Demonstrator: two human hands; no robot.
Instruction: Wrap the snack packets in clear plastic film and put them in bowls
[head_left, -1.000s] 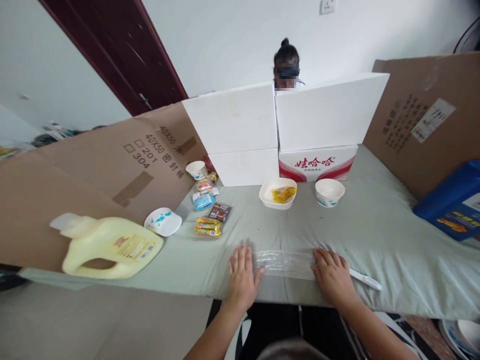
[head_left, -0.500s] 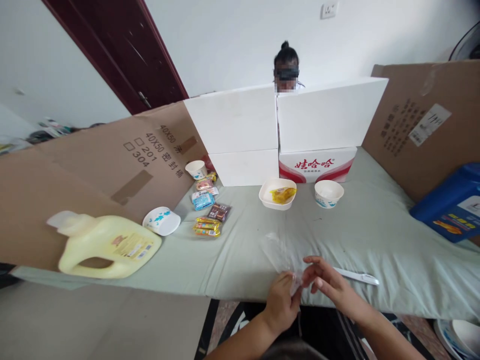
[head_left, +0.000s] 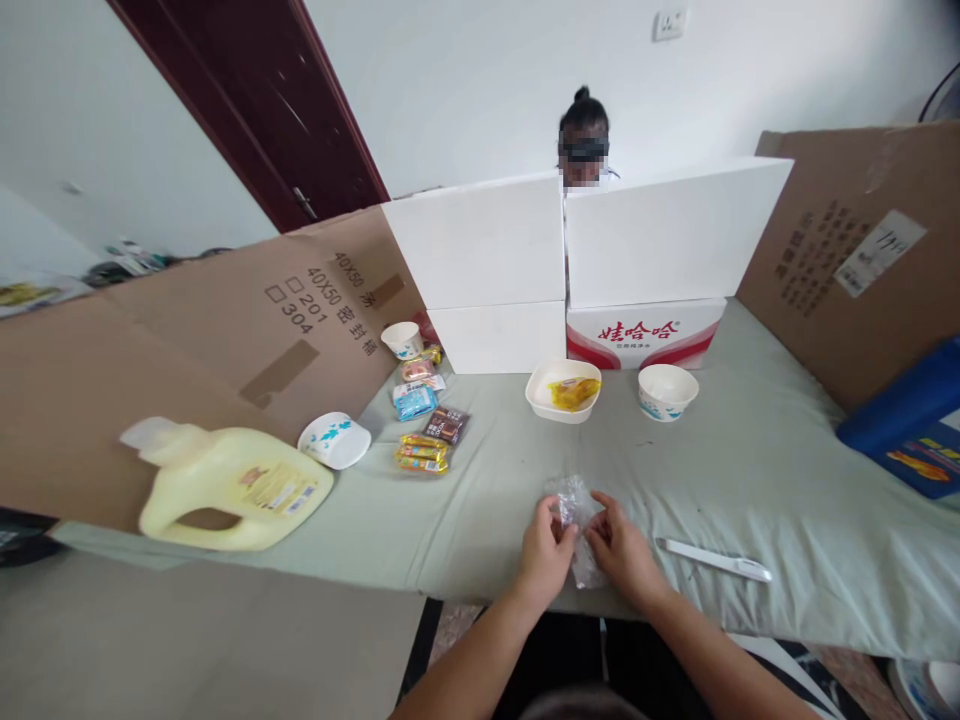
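Observation:
Near the table's front edge, a crumpled clear plastic bag (head_left: pixel 589 568) lies between my two hands. My left hand (head_left: pixel 546 556) pinches its left side with thumb and fingers. On the other side, my right hand (head_left: pixel 624 552) has its fingers bent around the bag's right edge, gripping it. Just right of that hand lies a slim white tool (head_left: pixel 716 560), perhaps a utility knife, untouched. Further back stands a white square bowl (head_left: pixel 541 403) with a yellow-wrapped packet (head_left: pixel 576 393) in it. Beside it is an upright paper bowl (head_left: pixel 667 398) with blue print.
White boxes (head_left: pixel 495 255) form a wall at the back, with a person (head_left: pixel 583 130) behind it. Cardboard panels (head_left: pixel 187 320) flank the table. At left are a yellow jug (head_left: pixel 247 490), a tipped paper bowl (head_left: pixel 335 440) and several snack packets (head_left: pixel 422 453); a blue bottle (head_left: pixel 915 420) stands right.
The loosely spread plastic bag is now bunched lower between my hands. My right hand has moved in and taken hold of it. The view has shifted slightly.

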